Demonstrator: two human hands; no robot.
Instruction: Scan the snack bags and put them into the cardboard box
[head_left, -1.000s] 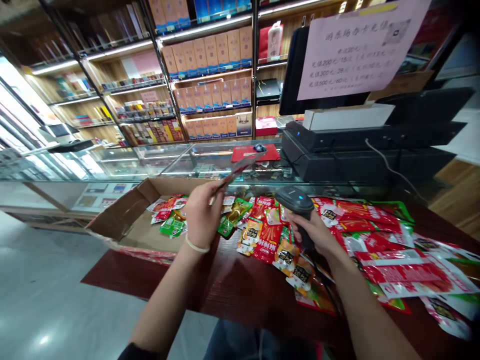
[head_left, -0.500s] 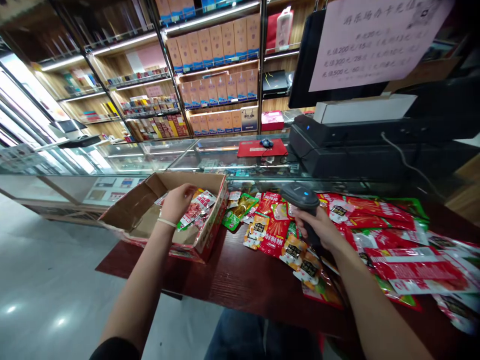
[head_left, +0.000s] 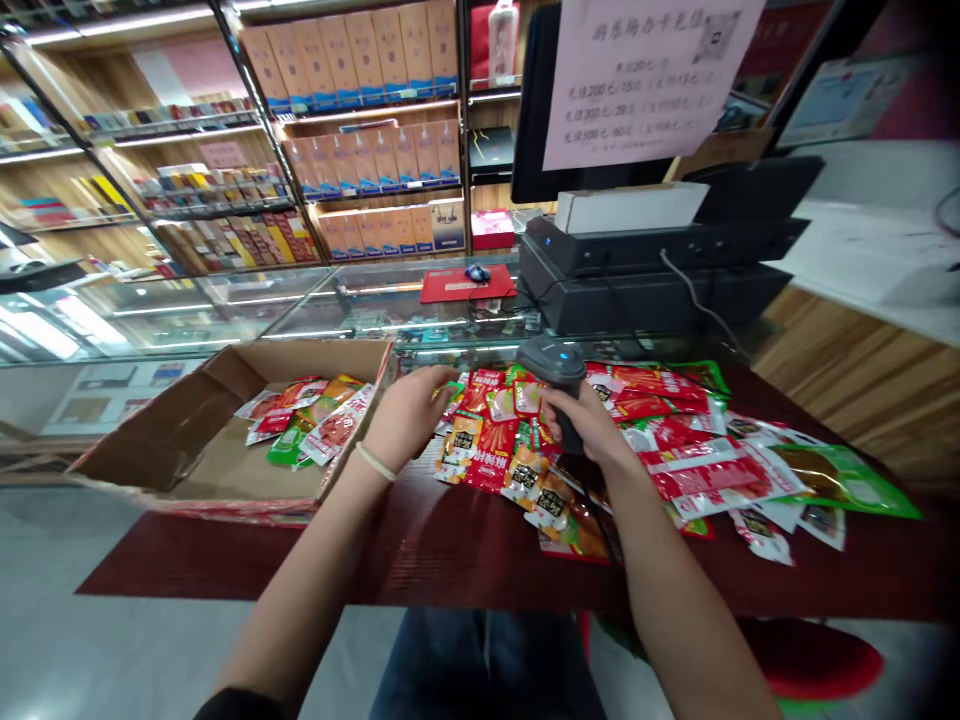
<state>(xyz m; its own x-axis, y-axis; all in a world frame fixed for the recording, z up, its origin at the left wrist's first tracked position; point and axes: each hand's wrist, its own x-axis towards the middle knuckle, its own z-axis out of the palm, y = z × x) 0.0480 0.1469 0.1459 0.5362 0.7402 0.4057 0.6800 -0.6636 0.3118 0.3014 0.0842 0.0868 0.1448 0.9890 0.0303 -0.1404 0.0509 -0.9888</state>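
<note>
Scanner in right grip; packets alongside

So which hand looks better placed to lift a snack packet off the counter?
The left hand, probably: it is at the left edge of the snack packets, though whether it grips one is unclear, while the right hand is wrapped around the barcode scanner.

Glossy, crinkled plastic-film packets lie on a wood-grain desk with a soft sheen; at left, a matt cardboard box; far off, a smooth glass counter and a matt paper sign; the scanner looks smooth plastic
</note>
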